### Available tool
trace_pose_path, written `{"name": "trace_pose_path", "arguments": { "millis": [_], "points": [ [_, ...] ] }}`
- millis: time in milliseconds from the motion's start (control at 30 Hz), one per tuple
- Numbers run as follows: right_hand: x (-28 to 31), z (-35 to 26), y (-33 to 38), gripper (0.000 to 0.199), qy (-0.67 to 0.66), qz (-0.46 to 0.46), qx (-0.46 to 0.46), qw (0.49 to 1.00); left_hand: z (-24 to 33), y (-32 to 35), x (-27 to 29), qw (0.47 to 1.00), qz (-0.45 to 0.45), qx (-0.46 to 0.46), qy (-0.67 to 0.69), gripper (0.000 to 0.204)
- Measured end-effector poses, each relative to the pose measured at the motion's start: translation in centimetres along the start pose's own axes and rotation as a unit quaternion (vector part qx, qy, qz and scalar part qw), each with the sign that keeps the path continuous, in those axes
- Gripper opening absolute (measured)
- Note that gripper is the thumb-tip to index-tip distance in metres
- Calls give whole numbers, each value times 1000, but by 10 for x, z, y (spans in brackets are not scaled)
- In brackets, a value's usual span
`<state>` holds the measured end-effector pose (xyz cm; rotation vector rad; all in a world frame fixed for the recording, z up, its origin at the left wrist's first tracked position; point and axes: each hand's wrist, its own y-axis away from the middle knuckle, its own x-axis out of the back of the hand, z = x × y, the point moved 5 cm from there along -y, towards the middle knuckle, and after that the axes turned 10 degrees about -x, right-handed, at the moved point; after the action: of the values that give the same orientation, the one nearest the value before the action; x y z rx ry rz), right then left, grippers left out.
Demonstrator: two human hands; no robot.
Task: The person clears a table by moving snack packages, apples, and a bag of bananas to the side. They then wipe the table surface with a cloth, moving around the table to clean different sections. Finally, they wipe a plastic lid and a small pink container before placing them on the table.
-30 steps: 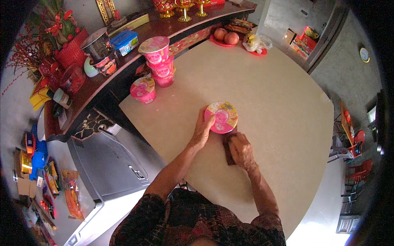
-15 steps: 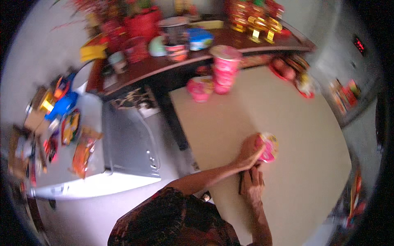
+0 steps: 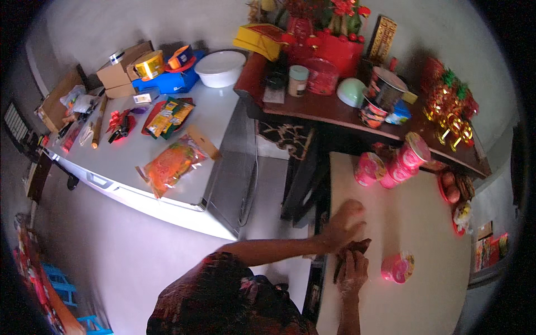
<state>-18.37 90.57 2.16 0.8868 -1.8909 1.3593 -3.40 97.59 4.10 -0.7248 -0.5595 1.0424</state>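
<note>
Beige table (image 3: 413, 279), both hands near its left edge. Left hand (image 3: 343, 223) lies flat with fingers spread, palm down on the table, gripping nothing, its fingertips just above a small dark brown thing (image 3: 353, 248) that looks like a cloth or wallet; too blurred to tell which. Right hand (image 3: 352, 276) sits right below that dark thing and touches its lower end, fingers curled onto it; cannot tell if the grip is really closed around it. One pink cup (image 3: 397, 267) with a printed lid stands on the table just right of the right hand, apart from it, lid on, contents hidden. Further up the table, near the far edge: one more pink cup (image 3: 368, 168) alone, and beside it a stack of pink cups (image 3: 410, 156) leaning, count in the stack unclear, maybe two or three. A red plate (image 3: 446, 187) at the far right holds round brownish fruit, at least two. Dark wooden shelf (image 3: 335, 111) behind the table carries one pale green bowl (image 3: 352, 92) upside down, one tin can (image 3: 382, 92) and one jar (image 3: 298, 80) with a light lid. White chest freezer (image 3: 167, 162) to the left has one white bowl (image 3: 220, 68), an orange snack bag (image 3: 170, 164) and one cardboard box (image 3: 120, 70) on top.
</note>
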Motion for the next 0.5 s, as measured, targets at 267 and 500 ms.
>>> {"name": "trace_pose_path", "arguments": {
  "millis": [267, 500],
  "points": [
    [-54, -6, -63, 39, 66, 34, -118, 990, -93, -104, 389, 890, 412, 184, -63, 25],
    [-72, 5, -69, 40, 139, 64, -142, 978, -197, -149, 542, 895, 261, 179, -315, 30]
  ]
}}
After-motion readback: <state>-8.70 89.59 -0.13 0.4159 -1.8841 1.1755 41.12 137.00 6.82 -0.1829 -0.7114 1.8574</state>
